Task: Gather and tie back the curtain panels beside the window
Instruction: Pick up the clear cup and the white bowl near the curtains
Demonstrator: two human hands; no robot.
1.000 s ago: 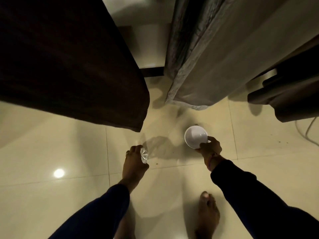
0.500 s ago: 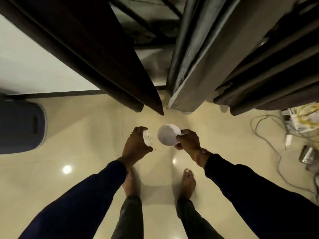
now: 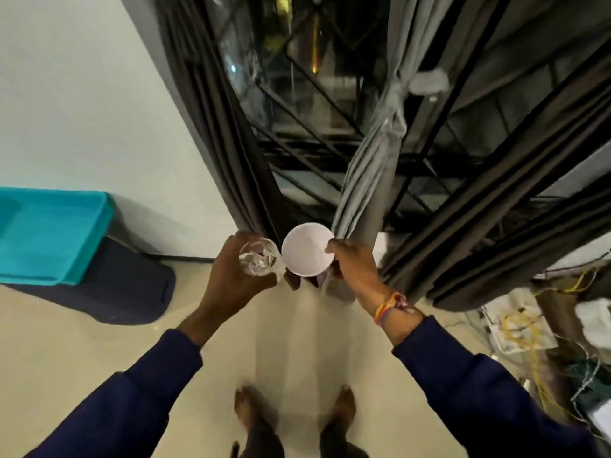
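Both hands were full as the person stood facing the window: the left hand (image 3: 231, 276) was wrapped round a clear glass (image 3: 259, 261), the right hand (image 3: 350, 269) pinched the rim of a white bowl (image 3: 305, 249). Just beyond the bowl hung the grey curtain (image 3: 370, 180), already knotted, with dark curtains (image 3: 515, 206) loose on either side. To my eye no gathering was under way; the next move called for setting glass and bowl down to free the fingers.

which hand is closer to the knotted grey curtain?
Right. The right hand, holding the white bowl, sits at the grey curtain's lower end; the left hand, holding a glass, is further left.
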